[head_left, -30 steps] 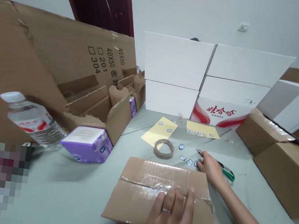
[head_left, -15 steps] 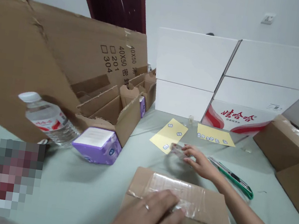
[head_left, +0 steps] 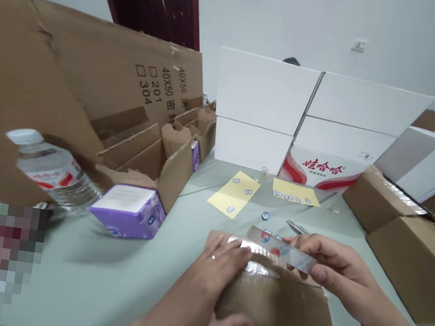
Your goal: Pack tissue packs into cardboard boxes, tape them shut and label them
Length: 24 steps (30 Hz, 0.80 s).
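A small cardboard box (head_left: 278, 306) with clear tape across its top is in front of me, its lower face in shadow. My left hand (head_left: 217, 276) grips its left side, fingers over the taped edge and thumb lower on the near face. In my right hand (head_left: 332, 265) is what looks like a roll of clear tape (head_left: 281, 252) with red and blue printing, seen edge-on against the box's far right top. Behind it, a utility knife (head_left: 297, 227) is mostly hidden by my right hand. A small blue-edged sticker (head_left: 265, 216) lies on the table beyond.
Two yellow sheets (head_left: 233, 193) with small stickers lie farther back. At left are a water bottle (head_left: 58, 173), a purple box (head_left: 129, 213) and open cartons (head_left: 176, 168). White panels (head_left: 263, 91) stand behind, and a brown carton (head_left: 410, 255) at right.
My right hand has brought the tape roll back from near the yellow sheet to the box. My left hand has shifted its hold, and the box is tilted. Stickers on the table are now uncovered.
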### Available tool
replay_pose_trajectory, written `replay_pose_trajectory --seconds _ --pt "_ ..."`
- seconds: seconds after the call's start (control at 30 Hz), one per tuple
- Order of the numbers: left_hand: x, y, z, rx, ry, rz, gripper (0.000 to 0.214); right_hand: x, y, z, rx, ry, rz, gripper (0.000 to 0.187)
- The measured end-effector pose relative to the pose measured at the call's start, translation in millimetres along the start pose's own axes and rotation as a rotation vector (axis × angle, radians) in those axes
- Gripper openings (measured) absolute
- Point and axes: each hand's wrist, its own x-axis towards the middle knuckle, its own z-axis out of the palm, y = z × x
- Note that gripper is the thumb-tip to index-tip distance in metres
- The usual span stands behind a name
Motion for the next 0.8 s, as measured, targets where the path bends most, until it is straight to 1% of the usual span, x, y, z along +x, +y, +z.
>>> replay_pose_trajectory --seconds 0.07,0.13,0.17,0.23,0.27,0.33,0.37,0.4,0.43,0.47,0.53,0.6,0.7,0.8 --pt "2.7 3.1 0.1 -0.200 0.055 -0.135 0.064 -3.9 -3.1 9.4 0.019 -0.006 0.026 0.029" --pt "4.6 5.5 -2.7 -0.341 0.074 -0.208 0.066 -6.1 -5.6 19.6 0.049 -0.022 0.043 0.031" --pt "5.6 6.4 -4.5 -0.397 0.086 -0.216 0.064 -6.6 -6.6 24.7 0.065 -0.035 0.034 0.031" --pt "7.9 7.4 -7.2 -0.516 0.137 -0.208 0.048 -7.1 -7.9 33.0 0.053 -0.059 -0.004 0.029" --pt "9.0 7.6 -8.0 -0.576 0.171 -0.198 0.039 -7.3 -8.3 35.7 0.005 -0.048 -0.036 0.024" --pt "10.8 7.5 -8.3 -0.652 0.221 -0.186 0.032 -7.7 -9.1 37.8 -0.195 0.031 -0.131 0.013" --pt "11.3 7.5 -8.1 -0.661 0.229 -0.183 0.032 -7.8 -10.2 37.6 -0.321 0.087 -0.194 0.017" --pt "11.6 7.8 -7.8 -0.654 0.231 -0.185 0.031 -7.8 -12.1 36.9 -0.438 0.135 -0.268 0.028" --pt "11.7 8.2 -7.6 -0.639 0.231 -0.185 0.031 -7.5 -14.9 36.1 -0.538 0.164 -0.347 0.036" --pt "11.7 9.0 -7.4 -0.622 0.225 -0.183 0.030 -6.9 -18.6 35.5 -0.618 0.168 -0.416 0.038" --pt "11.8 10.9 -7.2 -0.591 0.213 -0.176 0.028 -4.8 -27.8 35.3 -0.723 0.141 -0.510 0.035" --pt "12.4 12.9 -7.2 -0.574 0.210 -0.169 0.027 -1.7 -36.5 36.1 -0.784 0.104 -0.544 0.030" --pt "13.7 14.7 -7.0 -0.572 0.204 -0.173 0.027 3.4 -42.4 37.5 -0.794 0.058 -0.554 0.023" --pt "14.5 15.0 -6.6 -0.561 0.188 -0.205 0.028 7.0 -38.9 39.2 -0.794 0.064 -0.611 0.018"
